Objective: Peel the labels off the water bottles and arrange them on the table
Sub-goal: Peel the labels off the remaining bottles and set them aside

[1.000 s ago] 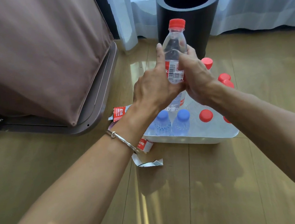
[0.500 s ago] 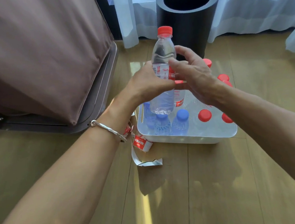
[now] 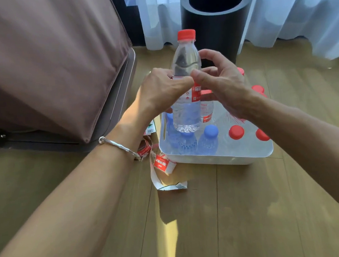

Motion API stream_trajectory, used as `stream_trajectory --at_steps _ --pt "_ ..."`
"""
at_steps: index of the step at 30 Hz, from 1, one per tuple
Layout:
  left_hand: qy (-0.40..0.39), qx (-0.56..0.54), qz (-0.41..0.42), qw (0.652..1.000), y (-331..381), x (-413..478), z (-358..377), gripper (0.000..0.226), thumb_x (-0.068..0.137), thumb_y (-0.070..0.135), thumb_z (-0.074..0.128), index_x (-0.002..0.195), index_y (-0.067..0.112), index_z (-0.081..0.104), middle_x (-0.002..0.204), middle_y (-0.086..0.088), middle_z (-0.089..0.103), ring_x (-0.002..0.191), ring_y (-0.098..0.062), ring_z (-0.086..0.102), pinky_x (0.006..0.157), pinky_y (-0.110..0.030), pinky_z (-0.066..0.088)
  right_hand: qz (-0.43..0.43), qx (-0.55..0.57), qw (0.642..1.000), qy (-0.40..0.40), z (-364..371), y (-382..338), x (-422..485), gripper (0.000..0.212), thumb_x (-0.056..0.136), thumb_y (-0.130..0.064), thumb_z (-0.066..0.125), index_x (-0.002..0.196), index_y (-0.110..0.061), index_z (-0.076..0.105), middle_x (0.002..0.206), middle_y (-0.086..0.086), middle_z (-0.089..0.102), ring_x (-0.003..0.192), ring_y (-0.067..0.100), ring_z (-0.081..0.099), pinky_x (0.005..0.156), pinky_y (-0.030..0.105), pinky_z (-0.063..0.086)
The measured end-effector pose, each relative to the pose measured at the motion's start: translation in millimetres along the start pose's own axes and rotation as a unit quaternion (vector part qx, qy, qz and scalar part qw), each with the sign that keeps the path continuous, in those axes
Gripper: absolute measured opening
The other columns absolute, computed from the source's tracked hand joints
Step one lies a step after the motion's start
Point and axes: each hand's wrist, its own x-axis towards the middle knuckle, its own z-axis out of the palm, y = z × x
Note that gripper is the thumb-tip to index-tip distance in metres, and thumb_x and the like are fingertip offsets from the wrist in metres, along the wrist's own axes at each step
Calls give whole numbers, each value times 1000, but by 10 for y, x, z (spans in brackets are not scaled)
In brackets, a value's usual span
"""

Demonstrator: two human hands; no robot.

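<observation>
Above tray (image 3: 218, 157), left hand (image 3: 161, 92) gripping upright bottle (image 3: 186, 59), right hand (image 3: 222, 86) pinching its label (image 3: 196, 93)

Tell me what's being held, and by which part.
The left hand grips the red-capped water bottle around its labelled middle; the right hand touches the label at its top edge, grip unclear.

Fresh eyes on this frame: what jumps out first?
A red-capped bottle, held upright mid-frame by the left hand, with the thumb of the right hand at its red label. Below it, a white tub of red- and blue-capped bottles sits on the wood floor, peeled labels lying at its left; a black cylindrical bin stands behind.
</observation>
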Motion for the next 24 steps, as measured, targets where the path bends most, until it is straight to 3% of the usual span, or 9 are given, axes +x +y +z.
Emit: stream_trajectory --at_steps 4,11,17,19,24 --pt "41 -4 -4 999 -58 35 9 26 86 27 61 83 5 74 70 1 73 71 -19 74 57 -37 62 -5 -12 1000 -10 -4 -3 -15 42 95 -18 64 132 -21 47 101 13 68 91 24 72 80 45 61" --pt "-5 -13 9 1000 -73 36 15 33 85 46 62 90 17 75 84 0 76 79 -14 73 64 -38 63 -2 -28 1000 -1 0 -14 -7 46 94 -19 66 135 -20 45 106 16 66 93 25 72 81 47 61" --pt "32 -26 -1 999 -65 50 54 37 77 42 60 87 10 75 82 -5 76 78 -21 74 64 -45 62 -9 -20 1000 0 -7 -11 -11 42 92 -18 68 128 -22 46 107 18 64 93 24 72 78 43 62" --pt "21 -10 2 1000 -77 51 36 32 82 38 58 91 12 75 86 -6 76 82 -22 73 66 -45 62 -10 -18 1000 1 -10 -4 -14 42 91 -18 69 126 -24 48 108 19 64 92 24 72 77 44 62" --pt "-29 -36 12 999 -63 39 -14 48 76 50 52 99 12 72 92 -5 75 88 -20 73 79 -49 60 -10 -1 1000 6 11 -11 7 42 91 -18 69 127 -22 47 104 15 64 91 24 72 76 43 61"
